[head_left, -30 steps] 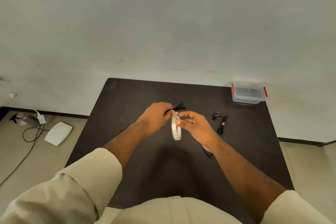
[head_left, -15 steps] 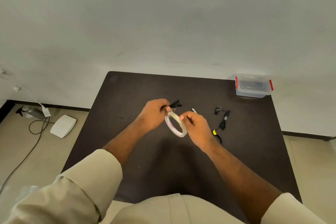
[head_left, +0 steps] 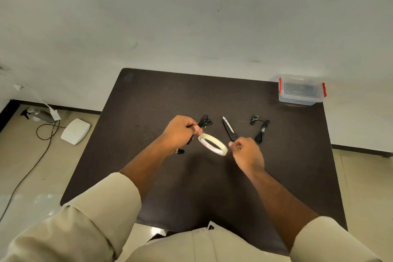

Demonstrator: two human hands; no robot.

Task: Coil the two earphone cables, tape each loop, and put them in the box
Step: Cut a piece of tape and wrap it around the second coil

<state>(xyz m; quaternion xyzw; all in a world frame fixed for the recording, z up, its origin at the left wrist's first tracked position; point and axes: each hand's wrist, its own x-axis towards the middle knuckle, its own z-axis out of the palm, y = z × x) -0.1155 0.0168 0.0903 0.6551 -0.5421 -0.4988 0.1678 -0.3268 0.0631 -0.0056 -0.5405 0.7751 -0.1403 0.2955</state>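
the person wears a loose beige shirt (head_left: 204,244) with long sleeves. both sleeves are rolled up to near the elbows, left sleeve (head_left: 89,219) and right sleeve (head_left: 327,240), with thick folded cuffs. both forearms are bare, no watch or rings visible.

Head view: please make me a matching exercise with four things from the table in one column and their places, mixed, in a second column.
1 tape roll
2 plastic box
3 scissors
4 bundled earphones

a far right corner of the table
b lying just left of the bundled earphones
c between the two hands
d lying right of the scissors

Pairs: 1-c, 2-a, 3-b, 4-d
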